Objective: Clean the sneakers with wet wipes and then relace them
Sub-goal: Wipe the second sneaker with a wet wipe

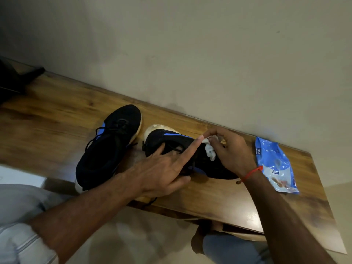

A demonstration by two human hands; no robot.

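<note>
Pinching a crumpled white wipe (210, 152) against the tilted sneaker (171, 141) on the wooden bench (57, 115), the right hand (232, 151) curls its fingers round it. The left hand (162, 168) steadies this shoe, fingers spread straight. The second sneaker (108, 145) stands just beside, left; a blue wipes pack (276, 164) lies right.

- Head-worn, wide-angle, tilted; looks forward and down onto wooden bench (57, 111) against wall (190, 44).
- Close above both hands and forearms.
- Single view only.
</note>
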